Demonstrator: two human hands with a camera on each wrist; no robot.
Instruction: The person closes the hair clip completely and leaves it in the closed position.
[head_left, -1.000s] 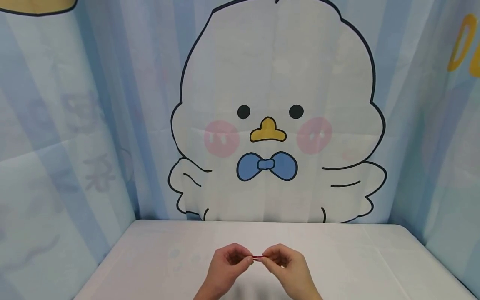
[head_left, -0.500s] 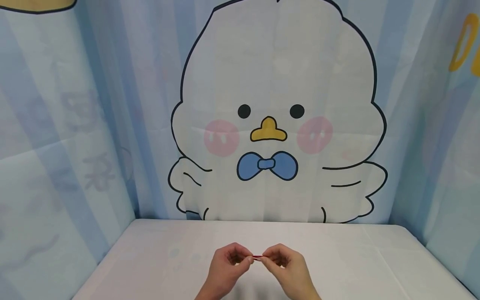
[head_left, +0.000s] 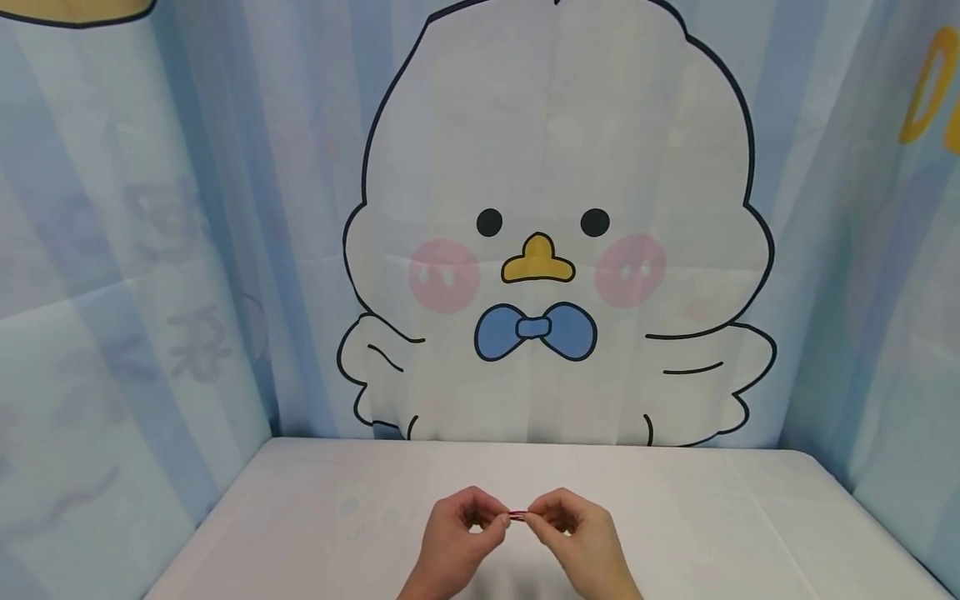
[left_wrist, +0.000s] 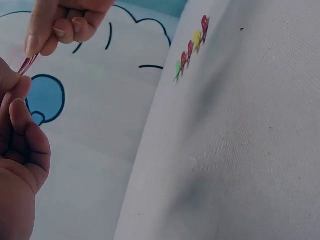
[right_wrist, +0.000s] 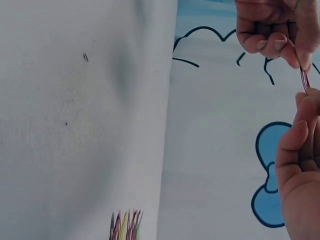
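Over the front of the table, my left hand (head_left: 459, 537) and right hand (head_left: 581, 542) face each other, fingertips a short gap apart. Each pinches one end of a thin, glossy red loop-like strand (head_left: 517, 516) between thumb and forefinger. Close up in the left wrist view, the strand (left_wrist: 27, 65) shows parallel reddish lines side by side; its ends are hidden in the fingertips. The right wrist view has the strand (right_wrist: 304, 80) stretched between the left hand (right_wrist: 280, 30) above and the right hand (right_wrist: 302, 165) below.
A white cloth covers the table (head_left: 360, 500). On it lies a row of small red, yellow and green pieces (left_wrist: 191, 47), which look like thin coloured strands (right_wrist: 125, 226) from the right side. Behind stands a curtain (head_left: 540, 392) printed with a chick.
Both hands have drifted very slightly to the right together in the head view. They still pinch the strand the same way.
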